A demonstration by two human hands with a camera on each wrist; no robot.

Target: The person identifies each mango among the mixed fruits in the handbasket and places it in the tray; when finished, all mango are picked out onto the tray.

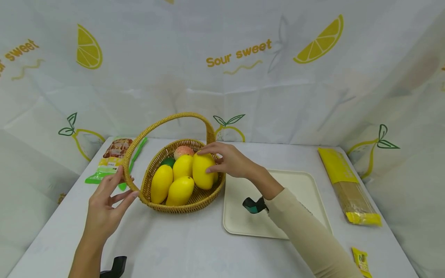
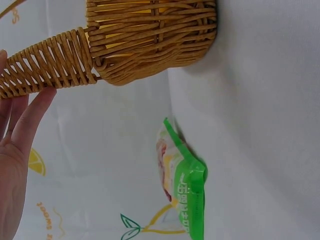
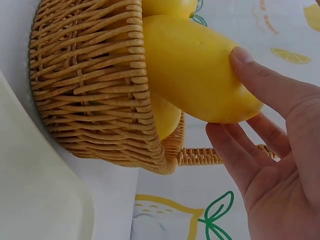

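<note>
A wicker basket (image 1: 177, 209) with a tall arched handle holds several yellow mangoes (image 1: 180, 190), a pinkish round fruit (image 1: 183, 151) and a green one (image 1: 168, 161). The left hand (image 1: 104, 206) grips the left side of the handle near its base, thumb in front; the left wrist view shows its fingers against the wicker (image 2: 47, 62). At the basket's right side, the right hand (image 1: 232, 160) holds a mango (image 1: 202, 172) between thumb and fingers. In the right wrist view that mango (image 3: 195, 70) tilts above the rim, its lower end among the other fruit.
Right of the basket lies a cream tray (image 1: 274, 231), partly under the right forearm. A green-edged food bag (image 1: 110, 161) is behind the left hand. Along the right edge are a yellow noodle pack (image 1: 351, 189) and a small yellow packet (image 1: 361, 261). A printed curtain (image 1: 156, 77) hangs behind.
</note>
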